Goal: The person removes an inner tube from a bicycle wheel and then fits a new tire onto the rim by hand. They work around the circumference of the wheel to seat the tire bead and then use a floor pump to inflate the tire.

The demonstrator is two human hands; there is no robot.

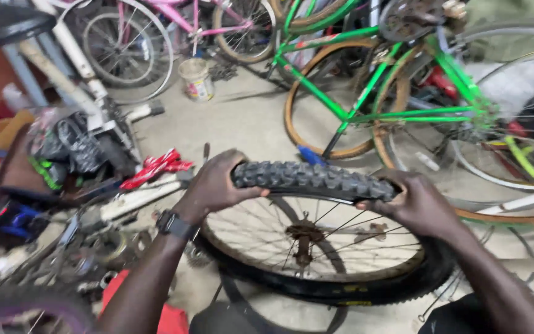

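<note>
Head view: both hands clamp the top of a knobby black tyre point(313, 180) seated on a spoked wheel point(307, 238) above the concrete floor point(242, 117) — left hand point(214, 185) and right hand point(418, 201) each with its grip wrapped over the tread. The rubber looks flexible yet grippy, probably light; the steel rim stiff, rusted at the hub. A green bicycle frame point(372, 86) stands behind.

My left hand point(214, 185) is curled shut, fingers over the top and thumb pressing from my side, a dark watch on that wrist. My right hand point(418, 204) grips the same way, knuckles up. Both forearms reach forward from below, angled inward toward each other.
</note>
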